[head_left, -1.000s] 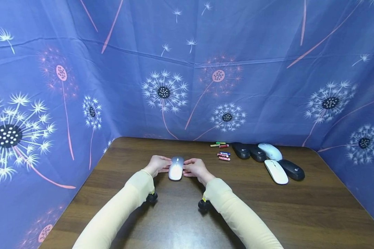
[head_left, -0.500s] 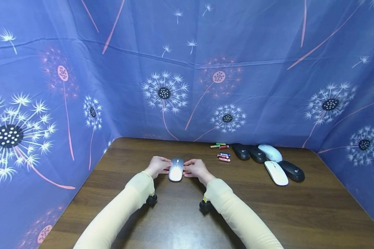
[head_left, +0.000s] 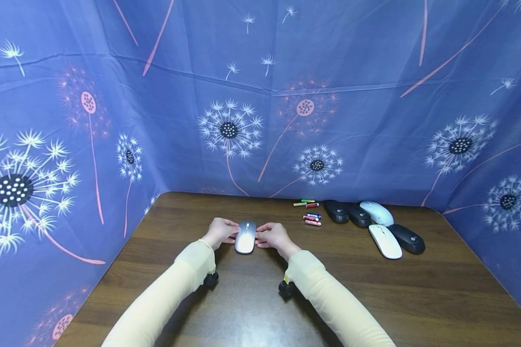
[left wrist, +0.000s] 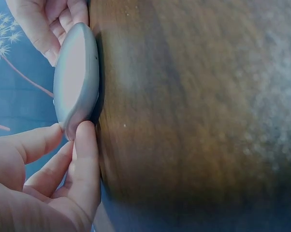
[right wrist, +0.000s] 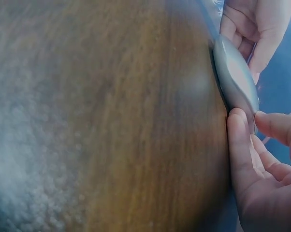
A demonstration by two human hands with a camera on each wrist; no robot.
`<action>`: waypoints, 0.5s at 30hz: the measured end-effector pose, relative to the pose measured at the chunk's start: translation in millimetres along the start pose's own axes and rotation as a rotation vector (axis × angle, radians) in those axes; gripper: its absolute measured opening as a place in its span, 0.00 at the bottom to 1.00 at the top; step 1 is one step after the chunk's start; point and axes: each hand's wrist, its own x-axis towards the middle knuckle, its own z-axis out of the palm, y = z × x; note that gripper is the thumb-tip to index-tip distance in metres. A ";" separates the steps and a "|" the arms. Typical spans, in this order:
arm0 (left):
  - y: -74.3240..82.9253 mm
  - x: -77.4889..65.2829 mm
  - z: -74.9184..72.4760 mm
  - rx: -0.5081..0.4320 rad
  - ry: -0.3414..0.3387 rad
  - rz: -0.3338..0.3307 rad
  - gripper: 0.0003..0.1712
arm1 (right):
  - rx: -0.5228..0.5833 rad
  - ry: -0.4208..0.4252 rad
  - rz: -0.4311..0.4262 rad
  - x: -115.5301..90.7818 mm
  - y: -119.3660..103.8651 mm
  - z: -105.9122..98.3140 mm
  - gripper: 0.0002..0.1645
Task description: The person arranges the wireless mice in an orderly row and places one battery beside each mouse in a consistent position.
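A silver-grey computer mouse (head_left: 245,238) lies on the brown wooden table, its buttons facing the back wall. My left hand (head_left: 219,232) pinches its left edge between thumb and fingers. On the opposite edge my right hand (head_left: 274,236) pinches it in the same way. In the left wrist view the side of the mouse (left wrist: 78,77) shows close over the table top, with a dark shadow below it. From the right wrist, the mouse (right wrist: 235,77) appears between both hands, thumb at its upper edge and fingers low at its side.
Right of the hands, several small batteries (head_left: 311,217) lie in two groups. Beyond them sit black mice (head_left: 408,237) and white mice (head_left: 385,240), bunched together. A blue dandelion-print cloth (head_left: 269,120) hangs behind the wooden table (head_left: 438,289) and along its sides.
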 end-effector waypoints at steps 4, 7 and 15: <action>2.7 -0.4 0.3 0.014 -0.020 -0.007 0.13 | 0.012 -0.020 -0.005 -1.6 -0.2 -2.4 0.14; 5.8 -1.8 -0.2 0.016 -0.059 -0.017 0.14 | 0.019 -0.037 0.012 -5.2 -2.1 -5.9 0.15; 10.7 -8.3 -5.1 0.020 -0.145 -0.068 0.17 | -0.047 -0.136 0.048 -15.3 -10.0 -18.6 0.16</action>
